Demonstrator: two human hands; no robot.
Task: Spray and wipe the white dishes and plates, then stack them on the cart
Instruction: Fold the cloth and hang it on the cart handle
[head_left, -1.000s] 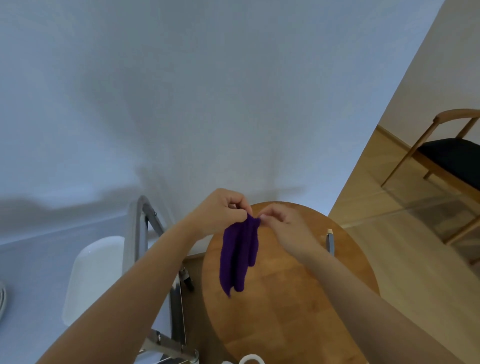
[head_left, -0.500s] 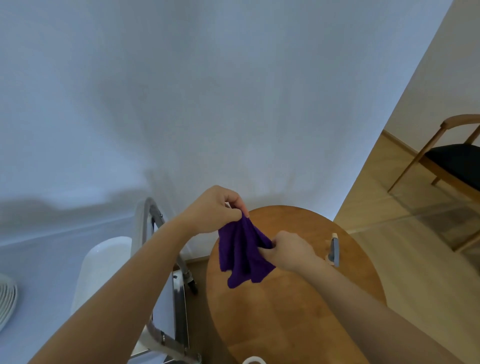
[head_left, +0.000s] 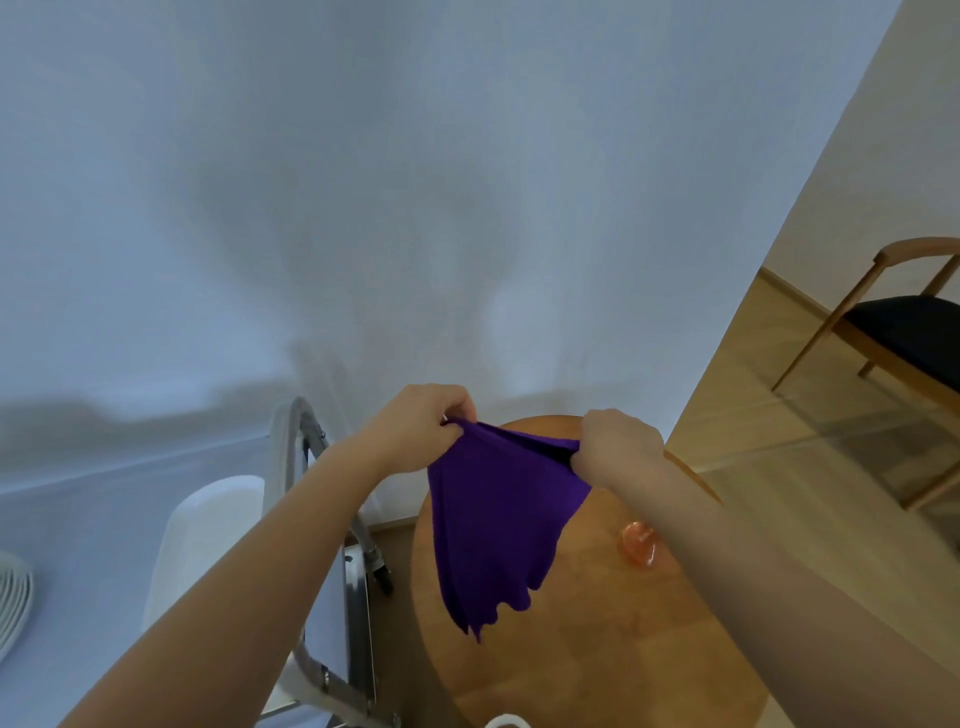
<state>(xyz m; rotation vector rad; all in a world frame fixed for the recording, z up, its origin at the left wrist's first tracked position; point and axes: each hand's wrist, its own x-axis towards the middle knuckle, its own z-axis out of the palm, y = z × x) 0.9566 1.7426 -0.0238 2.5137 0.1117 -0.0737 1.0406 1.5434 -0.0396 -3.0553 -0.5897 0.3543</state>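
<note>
Round wooden surface (head_left: 597, 649) stands by a white wall, a metal cart (head_left: 332, 519) just left of it, an orange object (head_left: 639, 545) near its right edge. Left hand (head_left: 421, 426) and right hand (head_left: 618, 441) each pinch a top corner of the purple cloth (head_left: 498, 525), stretched between both grips.

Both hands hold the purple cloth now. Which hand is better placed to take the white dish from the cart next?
Probably the left hand. The white dish sits on the cart on its side, while the right hand is over the round wooden table, farther away. The right could keep the purple cloth.

purple cloth (head_left: 498, 525) now spread wide, hands moved apart
</note>
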